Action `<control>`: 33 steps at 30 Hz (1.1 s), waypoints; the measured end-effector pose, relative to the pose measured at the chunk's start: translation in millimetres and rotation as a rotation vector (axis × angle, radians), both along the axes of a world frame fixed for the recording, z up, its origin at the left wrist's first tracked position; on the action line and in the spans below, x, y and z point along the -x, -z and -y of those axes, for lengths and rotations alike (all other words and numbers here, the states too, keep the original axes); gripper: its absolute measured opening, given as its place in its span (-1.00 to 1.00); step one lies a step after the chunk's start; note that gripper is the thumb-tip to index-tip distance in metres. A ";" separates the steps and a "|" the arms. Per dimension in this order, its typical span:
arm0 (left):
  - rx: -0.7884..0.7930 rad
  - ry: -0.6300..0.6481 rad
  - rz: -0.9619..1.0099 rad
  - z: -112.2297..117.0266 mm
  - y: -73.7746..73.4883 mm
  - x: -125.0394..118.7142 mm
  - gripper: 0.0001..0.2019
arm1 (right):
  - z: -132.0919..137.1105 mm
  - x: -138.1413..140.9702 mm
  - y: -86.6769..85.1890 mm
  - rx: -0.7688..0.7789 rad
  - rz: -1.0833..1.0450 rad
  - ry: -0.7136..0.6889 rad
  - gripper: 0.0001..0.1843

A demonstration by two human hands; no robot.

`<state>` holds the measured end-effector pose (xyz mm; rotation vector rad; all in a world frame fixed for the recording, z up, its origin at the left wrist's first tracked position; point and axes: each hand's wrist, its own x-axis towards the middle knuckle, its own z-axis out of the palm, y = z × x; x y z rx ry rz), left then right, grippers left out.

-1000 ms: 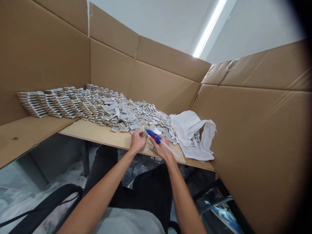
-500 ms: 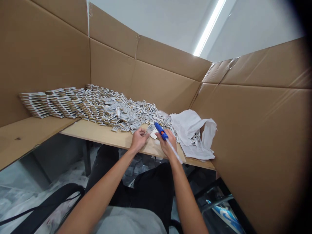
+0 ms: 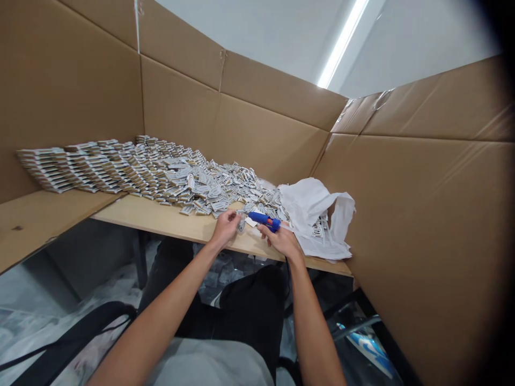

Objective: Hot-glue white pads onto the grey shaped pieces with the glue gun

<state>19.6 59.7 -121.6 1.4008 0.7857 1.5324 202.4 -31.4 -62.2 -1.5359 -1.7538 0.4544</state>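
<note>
My right hand (image 3: 282, 240) is closed around a blue hot glue gun (image 3: 263, 220), its nozzle pointing left. A translucent glue stick (image 3: 288, 227) sticks out of the gun's rear. Between the fingers of my left hand (image 3: 226, 228) is a small grey flat piece (image 3: 241, 223), pinched just left of the nozzle; whether the nozzle touches it I cannot tell. Below the nozzle lies a white card-like piece (image 3: 251, 222) on the wooden tabletop (image 3: 193, 228). Behind both hands spreads a loose heap of small grey-and-white pieces (image 3: 217, 185).
Neatly stacked rows of similar pieces (image 3: 76, 166) fill the table's left side. At the right, a white plastic bag (image 3: 309, 206) holds more pieces. Tall cardboard walls (image 3: 265, 134) enclose the back and sides. Clear plastic bags (image 3: 223, 271) lie below the table.
The glue gun has swung from pointing up and away to lying nearly level, nozzle towards my left hand. My right wrist has turned with it. The camera view has shifted slightly.
</note>
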 end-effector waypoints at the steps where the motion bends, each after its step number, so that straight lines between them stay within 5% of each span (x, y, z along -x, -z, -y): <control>1: -0.003 0.008 -0.006 0.0 0.0 0.0 -0.78 | -0.8 1.5 0.9 -0.003 0.012 -0.008 -0.49; 33: -0.026 0.013 -0.042 0.7 1.1 1.5 -0.84 | -13.1 3.0 12.1 -0.154 0.216 -0.002 -0.54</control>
